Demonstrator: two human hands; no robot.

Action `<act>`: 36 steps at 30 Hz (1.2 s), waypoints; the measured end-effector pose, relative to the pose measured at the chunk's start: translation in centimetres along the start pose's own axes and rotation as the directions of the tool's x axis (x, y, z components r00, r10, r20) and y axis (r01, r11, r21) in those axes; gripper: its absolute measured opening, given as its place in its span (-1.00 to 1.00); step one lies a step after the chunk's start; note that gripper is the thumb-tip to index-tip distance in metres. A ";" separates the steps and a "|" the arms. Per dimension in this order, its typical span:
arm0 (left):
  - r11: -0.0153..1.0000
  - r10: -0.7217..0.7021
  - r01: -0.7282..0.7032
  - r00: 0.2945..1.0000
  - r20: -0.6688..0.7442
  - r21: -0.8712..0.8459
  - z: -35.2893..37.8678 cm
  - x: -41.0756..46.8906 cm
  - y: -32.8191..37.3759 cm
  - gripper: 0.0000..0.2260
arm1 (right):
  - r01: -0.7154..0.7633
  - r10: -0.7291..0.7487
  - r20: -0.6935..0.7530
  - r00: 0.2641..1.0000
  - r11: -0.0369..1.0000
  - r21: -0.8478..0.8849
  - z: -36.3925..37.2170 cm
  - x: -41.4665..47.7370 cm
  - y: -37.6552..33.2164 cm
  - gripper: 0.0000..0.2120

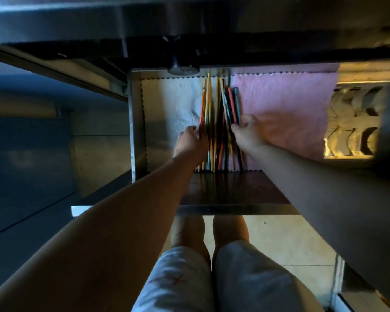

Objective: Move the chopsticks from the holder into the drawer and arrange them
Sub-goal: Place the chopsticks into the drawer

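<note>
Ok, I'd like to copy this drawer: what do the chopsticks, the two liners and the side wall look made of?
Chopsticks: pale ones look like bare wood or bamboo; red, blue, black ones seem coated. White liner and pink liner: crinkled cloth, zigzag edges. Side wall: probably steel, grey with dull sheen.

Both bare forearms reached away from the body, converging toward the far middle. The left hand (190,141) lay knuckles up, its blurred fingers against the left side of the chopsticks (216,113), and its grip was unclear. The right hand (249,131) pinched the rightmost sticks between thumb and fingers.
</note>
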State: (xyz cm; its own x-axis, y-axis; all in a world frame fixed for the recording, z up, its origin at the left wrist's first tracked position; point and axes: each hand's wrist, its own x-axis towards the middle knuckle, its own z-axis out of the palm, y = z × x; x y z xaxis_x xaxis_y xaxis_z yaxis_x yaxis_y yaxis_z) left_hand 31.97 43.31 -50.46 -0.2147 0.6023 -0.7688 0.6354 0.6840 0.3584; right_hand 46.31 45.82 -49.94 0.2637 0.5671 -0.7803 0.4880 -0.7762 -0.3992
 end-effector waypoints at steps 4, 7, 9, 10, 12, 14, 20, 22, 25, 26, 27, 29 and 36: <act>0.998 -0.001 -0.006 0.995 0.103 0.067 -2.5 -4.2 -0.3 -0.50 | 0.052 -0.052 0.002 0.999 0.997 -0.060 -1.3 -4.1 -0.5 -0.56; 0.993 0.020 -0.037 0.989 0.148 0.112 -4.8 -7.3 -0.2 -0.47 | 0.080 -0.079 0.014 0.997 0.990 -0.113 -2.7 -7.6 -1.5 -0.53; 0.989 0.041 -0.062 0.986 0.162 0.132 -6.4 -9.2 0.0 -0.47 | 0.091 -0.089 0.017 0.996 0.987 -0.136 -3.6 -9.9 -2.3 -0.52; 0.988 0.053 -0.077 0.985 0.165 0.137 -7.2 -10.1 0.1 -0.47 | 0.097 -0.095 0.023 0.995 0.985 -0.144 -4.1 -11.1 -2.8 -0.52; 0.982 0.081 -0.107 0.983 0.164 0.153 -8.9 -11.8 0.3 -0.46 | 0.119 -0.117 0.019 0.993 0.981 -0.155 -5.2 -13.4 -3.7 -0.51; 0.970 0.129 -0.156 0.980 0.150 0.184 -10.7 -13.3 0.5 -0.45 | 0.150 -0.150 0.009 0.989 0.974 -0.171 -6.3 -15.5 -4.5 -0.51; 0.915 0.290 -0.318 0.946 0.142 0.248 -15.7 -16.9 1.3 -0.43 | 0.255 -0.258 0.014 0.966 0.943 -0.212 -8.8 -20.8 -6.5 -0.49; 0.881 0.354 -0.371 0.928 0.112 0.294 -17.0 -18.2 1.4 -0.42 | 0.301 -0.304 0.024 0.952 0.922 -0.245 -9.5 -22.4 -7.0 -0.49; 0.816 0.468 -0.436 0.884 0.007 0.379 -18.4 -20.8 1.1 -0.41 | 0.390 -0.412 0.019 0.911 0.847 -0.360 -10.4 -25.0 -7.8 -0.49; 0.803 0.500 -0.448 0.865 -0.033 0.393 -18.7 -21.6 1.0 -0.42 | 0.428 -0.464 0.016 0.885 0.802 -0.418 -10.6 -25.9 -8.0 -0.48; 0.791 0.528 -0.458 0.846 -0.074 0.405 -19.0 -22.4 0.9 -0.42 | 0.466 -0.522 0.016 0.853 0.746 -0.476 -10.9 -26.6 -8.2 -0.48; 0.770 0.576 -0.467 0.803 -0.157 0.436 -19.3 -24.0 0.5 -0.43 | 0.536 -0.634 0.043 0.772 0.613 -0.581 -11.5 -28.0 -8.7 -0.48; 0.791 0.592 -0.401 0.692 -0.412 0.462 -19.1 -30.9 -1.4 -0.39 | 0.630 -0.848 0.219 0.482 0.162 -0.760 -12.5 -32.8 -9.1 -0.49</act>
State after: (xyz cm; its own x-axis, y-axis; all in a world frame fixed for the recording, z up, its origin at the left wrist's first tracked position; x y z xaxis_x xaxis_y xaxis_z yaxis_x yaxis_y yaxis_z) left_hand 23.57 31.64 -17.10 -0.0781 0.9918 -0.1016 0.9314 0.1089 0.3474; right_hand 43.66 37.69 -14.70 -0.4688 0.8717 -0.1431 0.8773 0.4405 -0.1906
